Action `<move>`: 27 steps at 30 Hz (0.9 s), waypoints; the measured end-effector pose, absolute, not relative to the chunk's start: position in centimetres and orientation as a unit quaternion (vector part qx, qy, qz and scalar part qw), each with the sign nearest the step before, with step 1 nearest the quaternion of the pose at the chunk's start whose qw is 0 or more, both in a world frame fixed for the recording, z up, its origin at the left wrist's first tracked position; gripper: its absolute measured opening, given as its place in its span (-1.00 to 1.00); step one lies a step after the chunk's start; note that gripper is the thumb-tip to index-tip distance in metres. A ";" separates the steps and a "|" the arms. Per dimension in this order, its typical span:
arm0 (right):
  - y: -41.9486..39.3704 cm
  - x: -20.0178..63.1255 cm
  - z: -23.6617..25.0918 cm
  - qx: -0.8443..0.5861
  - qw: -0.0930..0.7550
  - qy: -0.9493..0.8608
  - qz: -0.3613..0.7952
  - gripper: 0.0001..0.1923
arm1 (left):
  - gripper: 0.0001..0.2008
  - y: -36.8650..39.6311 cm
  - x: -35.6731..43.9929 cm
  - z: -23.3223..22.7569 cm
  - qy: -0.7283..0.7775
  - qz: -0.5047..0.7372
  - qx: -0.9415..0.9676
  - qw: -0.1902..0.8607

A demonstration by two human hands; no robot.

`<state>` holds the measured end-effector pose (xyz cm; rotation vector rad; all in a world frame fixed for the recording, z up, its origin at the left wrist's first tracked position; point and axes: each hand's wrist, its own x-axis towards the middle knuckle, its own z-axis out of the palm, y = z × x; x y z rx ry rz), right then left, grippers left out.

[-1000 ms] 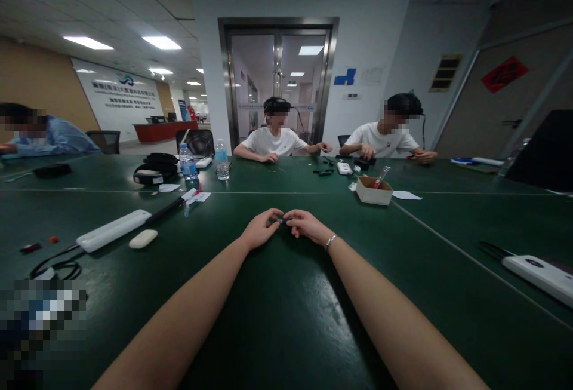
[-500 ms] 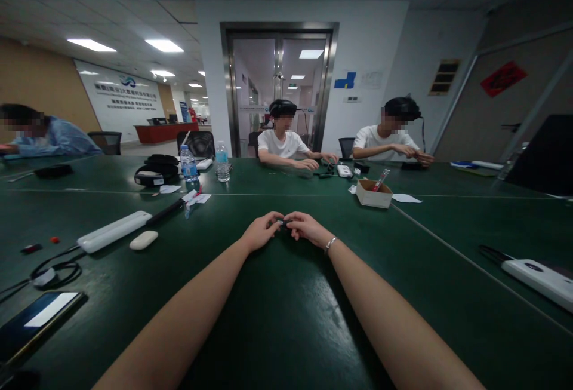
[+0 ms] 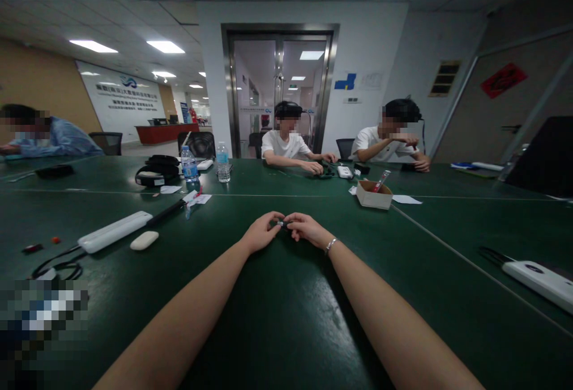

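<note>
Green tabletop (image 3: pixel 286 318) carries both forearms, and nothing has shifted in the last second: the left hand (image 3: pixel 261 233) and right hand (image 3: pixel 308 228) stay pressed fingertip to fingertip, so the fiddling goes on unchanged. Both are curled tight, pinching one small dark piece (image 3: pixel 282 223) between them just above the table, well nearer than the cardboard box (image 3: pixel 374 194); what it is, I cannot tell.

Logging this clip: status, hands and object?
Left hand and right hand together, both pinching a small dark object above the green table. Object too small to identify. Nothing close by.
</note>
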<state>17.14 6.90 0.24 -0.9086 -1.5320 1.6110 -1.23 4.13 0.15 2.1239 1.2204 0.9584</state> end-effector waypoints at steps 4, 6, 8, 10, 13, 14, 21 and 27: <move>6.9 17.2 0.3 -0.350 0.357 -0.601 0.624 -0.84 | -0.69 4.1 -1.3 0.1 0.436 0.344 0.784 0.276; 6.9 17.2 0.2 -0.348 0.355 -0.603 0.624 -0.84 | -0.69 4.1 -1.3 0.2 0.432 0.345 0.782 0.288; 7.0 17.2 0.2 -0.346 0.356 -0.602 0.626 -0.83 | -0.68 4.0 -1.2 0.3 0.435 0.350 0.777 0.291; 7.0 17.2 0.2 -0.345 0.357 -0.601 0.626 -0.83 | -0.66 3.9 -1.2 0.4 0.439 0.353 0.775 0.288; 6.9 17.2 0.3 -0.349 0.356 -0.604 0.623 -0.83 | -0.67 3.9 -1.2 0.5 0.441 0.348 0.777 0.284; 6.8 17.2 0.4 -0.350 0.354 -0.605 0.621 -0.84 | -0.68 3.9 -1.2 0.5 0.440 0.345 0.779 0.285; 6.8 17.1 0.4 -0.353 0.353 -0.606 0.620 -0.84 | -0.68 4.2 -1.2 0.1 0.435 0.353 0.779 0.281; 6.8 17.0 0.4 -0.354 0.354 -0.608 0.617 -0.84 | -0.69 4.4 -1.3 -0.2 0.425 0.358 0.782 0.281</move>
